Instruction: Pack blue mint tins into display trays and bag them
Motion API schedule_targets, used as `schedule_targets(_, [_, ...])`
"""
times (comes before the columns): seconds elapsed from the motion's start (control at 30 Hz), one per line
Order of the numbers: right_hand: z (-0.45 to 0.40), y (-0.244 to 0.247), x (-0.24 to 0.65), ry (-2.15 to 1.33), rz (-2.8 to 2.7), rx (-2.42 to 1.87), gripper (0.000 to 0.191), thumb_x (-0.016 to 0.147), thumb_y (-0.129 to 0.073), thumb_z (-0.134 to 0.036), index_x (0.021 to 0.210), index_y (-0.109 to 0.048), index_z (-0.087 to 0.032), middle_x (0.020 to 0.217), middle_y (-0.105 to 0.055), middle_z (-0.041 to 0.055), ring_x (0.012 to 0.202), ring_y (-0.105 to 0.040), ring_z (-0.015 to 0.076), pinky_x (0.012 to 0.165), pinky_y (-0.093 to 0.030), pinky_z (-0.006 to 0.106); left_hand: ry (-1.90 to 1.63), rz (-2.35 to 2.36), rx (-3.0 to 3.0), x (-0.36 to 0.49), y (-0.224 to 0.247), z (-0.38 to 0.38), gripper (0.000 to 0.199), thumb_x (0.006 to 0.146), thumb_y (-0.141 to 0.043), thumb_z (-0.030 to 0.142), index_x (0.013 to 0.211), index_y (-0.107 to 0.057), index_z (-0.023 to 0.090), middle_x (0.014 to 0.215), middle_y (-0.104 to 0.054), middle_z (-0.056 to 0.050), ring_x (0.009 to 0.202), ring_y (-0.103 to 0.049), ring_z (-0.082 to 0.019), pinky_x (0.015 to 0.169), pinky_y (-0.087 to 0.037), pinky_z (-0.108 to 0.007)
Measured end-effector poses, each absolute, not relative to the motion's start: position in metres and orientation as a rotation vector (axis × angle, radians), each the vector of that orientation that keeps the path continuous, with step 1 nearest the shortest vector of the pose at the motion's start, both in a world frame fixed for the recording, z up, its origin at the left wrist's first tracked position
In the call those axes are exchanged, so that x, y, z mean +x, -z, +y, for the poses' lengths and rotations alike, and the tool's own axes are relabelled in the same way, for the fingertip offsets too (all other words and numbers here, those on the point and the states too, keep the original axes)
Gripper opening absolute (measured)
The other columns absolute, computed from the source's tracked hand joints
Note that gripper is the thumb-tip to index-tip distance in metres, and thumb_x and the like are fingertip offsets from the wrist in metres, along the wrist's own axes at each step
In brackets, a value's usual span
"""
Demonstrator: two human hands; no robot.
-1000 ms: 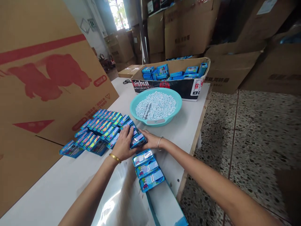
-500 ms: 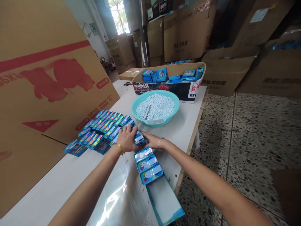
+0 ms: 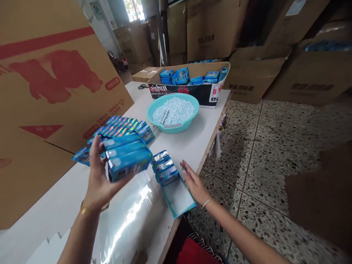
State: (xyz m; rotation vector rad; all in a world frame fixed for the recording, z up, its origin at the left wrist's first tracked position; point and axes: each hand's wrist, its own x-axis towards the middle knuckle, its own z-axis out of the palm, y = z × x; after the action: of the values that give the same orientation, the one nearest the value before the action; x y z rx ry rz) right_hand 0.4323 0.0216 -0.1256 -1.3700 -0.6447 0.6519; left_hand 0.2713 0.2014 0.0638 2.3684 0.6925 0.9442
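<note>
My left hand [image 3: 101, 185] is wrapped around a row of three blue tins [image 3: 129, 156], raised above the table with their plain sides towards me. Right of it, my right hand [image 3: 194, 186] is stretched flat, fingers out, beside the long side of an open display box [image 3: 177, 200]. In the far half of that box stand three blue tins [image 3: 165, 167] with shiny tops; the near half shows its white bottom. Behind my left hand, several more blue tins with glinting lids [image 3: 118, 126] are lined up in rows on the table, partly hidden by the held ones.
A turquoise basin [image 3: 172, 128] of small white pieces, with tongs on them, stands mid-table. Behind it, a carton [image 3: 203, 97] holds blue packs. A large cardboard box [image 3: 55, 121] walls off the left. Shiny clear film [image 3: 129, 212] lies in front; the table's edge runs along the right.
My left hand has lifted three tins off the table and brought them left and nearer. My right hand has moved back from the tins to the display box's side. The view has shifted.
</note>
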Motion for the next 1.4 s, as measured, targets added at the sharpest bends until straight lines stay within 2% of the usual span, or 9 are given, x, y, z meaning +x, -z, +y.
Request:
schedule_targets(0.2, [0.027, 0.129, 0.421, -0.874, -0.443, -1.163, 0.076, 0.087, -0.035, -0.066, 0.148, -0.018, -0.024, 0.140, -0.048, 0.0087, 0.131, -0.042, 0.0219, 0.114, -0.025, 0.045, -0.635, 0.509, 2.309, 0.238, -0.020, 0.118, 0.109, 0.059, -0.079, 0.042, 0.146, -0.015, 0.030, 0.144, -0.031, -0.012, 0.126, -0.041, -0.034, 0.099, -0.043, -0.048])
schedule_targets(0.4, [0.026, 0.144, 0.425, -0.846, -0.690, -1.161, 0.092, 0.081, -0.052, -0.061, 0.149, 0.000, -0.027, 0.148, -0.036, 0.0081, 0.133, -0.039, 0.0220, 0.112, -0.028, 0.045, -0.503, 0.386, 2.614, 0.260, 0.018, 0.103, 0.094, 0.066, -0.073, 0.036, 0.144, -0.022, 0.026, 0.136, -0.033, -0.015, 0.128, -0.033, -0.035, 0.102, -0.035, -0.054])
schedule_targets(0.53, [0.026, 0.148, 0.427, -0.796, -0.816, -1.217, 0.082, 0.087, -0.045, -0.057, 0.149, -0.001, -0.028, 0.149, -0.033, 0.0060, 0.137, -0.032, 0.0187, 0.115, -0.020, 0.044, -0.324, 0.460, 2.778, 0.264, 0.010, 0.101, 0.092, 0.067, -0.070, 0.036, 0.145, -0.022, 0.025, 0.136, -0.032, -0.016, 0.124, -0.035, -0.036, 0.098, -0.038, -0.054])
schedule_targets(0.63, [0.021, 0.141, 0.430, -0.855, -0.798, -1.202, 0.077, 0.089, -0.038, -0.060, 0.149, -0.005, -0.026, 0.148, -0.037, 0.0066, 0.135, -0.035, 0.0189, 0.115, -0.022, 0.045, -0.171, 0.485, 2.878, 0.274, 0.002, 0.096, 0.089, 0.066, -0.070, 0.035, 0.144, -0.028, 0.023, 0.135, -0.036, -0.017, 0.122, -0.036, -0.037, 0.097, -0.039, -0.053])
schedule_targets(0.87, [0.009, 0.131, 0.426, -0.725, -1.085, -1.372, 0.056, 0.094, -0.031, -0.056, 0.142, -0.036, -0.028, 0.151, -0.029, -0.0011, 0.141, -0.022, 0.0189, 0.118, -0.014, 0.044, 0.089, 0.653, 3.021, 0.300, -0.007, 0.075, 0.086, 0.069, -0.068, 0.044, 0.143, -0.031, 0.022, 0.138, -0.040, -0.020, 0.126, -0.036, -0.041, 0.098, -0.033, -0.061])
schedule_targets(0.97, [0.007, 0.134, 0.425, -0.675, -1.128, -1.419, 0.056, 0.096, -0.027, -0.052, 0.146, -0.027, -0.027, 0.152, -0.028, 0.0000, 0.140, -0.024, 0.0190, 0.118, -0.018, 0.044, 0.036, 0.660, 3.124, 0.300, -0.002, 0.070, 0.083, 0.073, -0.064, 0.049, 0.144, -0.030, 0.021, 0.151, -0.025, -0.017, 0.139, -0.015, -0.042, 0.105, -0.017, -0.067])
schedule_targets(1.03, [0.005, 0.136, 0.427, -0.656, -1.136, -1.445, 0.059, 0.096, -0.026, -0.052, 0.148, -0.019, -0.026, 0.153, -0.025, 0.0010, 0.140, -0.025, 0.0197, 0.117, -0.020, 0.044, 0.036, 0.614, 3.158, 0.301, 0.003, 0.069, 0.085, 0.075, -0.062, 0.049, 0.145, -0.026, 0.017, 0.155, -0.016, -0.016, 0.142, -0.004, -0.038, 0.110, -0.010, -0.064])
schedule_targets(1.23, [0.000, 0.135, 0.430, -0.765, -0.967, -1.382, 0.070, 0.091, -0.033, -0.060, 0.149, -0.013, -0.027, 0.151, -0.030, 0.0035, 0.139, -0.026, 0.0203, 0.117, -0.017, 0.043, 0.168, 0.549, 3.111, 0.315, 0.014, 0.064, 0.094, 0.072, -0.066, 0.044, 0.147, -0.020, 0.011, 0.154, -0.013, -0.018, 0.143, -0.004, -0.034, 0.114, 0.001, -0.057])
schedule_targets(1.4, [0.017, 0.127, 0.440, -0.928, -0.634, -1.249, 0.077, 0.086, -0.026, -0.071, 0.149, -0.008, -0.030, 0.155, -0.019, 0.0027, 0.142, -0.018, 0.0180, 0.116, -0.018, 0.044, -0.073, 0.486, 2.743, 0.298, 0.016, 0.086, 0.107, 0.068, -0.061, 0.066, 0.149, -0.011, 0.017, 0.155, -0.009, -0.017, 0.142, 0.000, -0.036, 0.111, 0.001, -0.062])
